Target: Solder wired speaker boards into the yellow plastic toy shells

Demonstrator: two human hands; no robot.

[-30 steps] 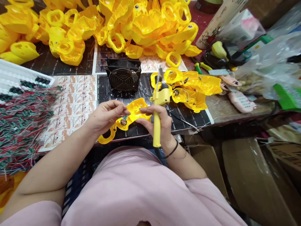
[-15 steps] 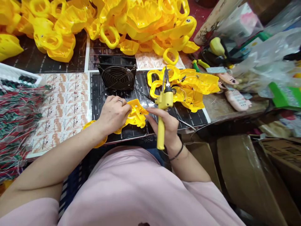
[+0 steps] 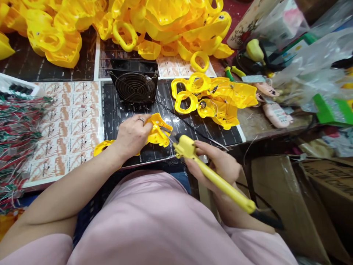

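My left hand (image 3: 134, 134) is closed on a yellow plastic toy shell (image 3: 158, 134), hollow side up, near the table's front edge. Its fingers hide part of the shell, and its wrist passes over the shell's ring-shaped end (image 3: 103, 147). In my right hand (image 3: 220, 165) is a yellow soldering gun (image 3: 223, 180), with its handle slanting down to the right. The gun's thin tip points left at the inside of the shell; I cannot tell whether it touches. A dark cord trails from the handle's end.
Behind my left hand stands a black fan (image 3: 135, 86). Two yellow shells with wires (image 3: 220, 97) lie to its right, and a large heap of yellow shells (image 3: 165, 22) fills the back. Bundled red and green wires (image 3: 19, 143) are at left, cardboard boxes (image 3: 286, 198) at lower right.
The soldering gun has swung from upright to slanting, its tip coming down to the shell. My right hand has moved right and down, away from the shell's edge; my left keeps its hold.
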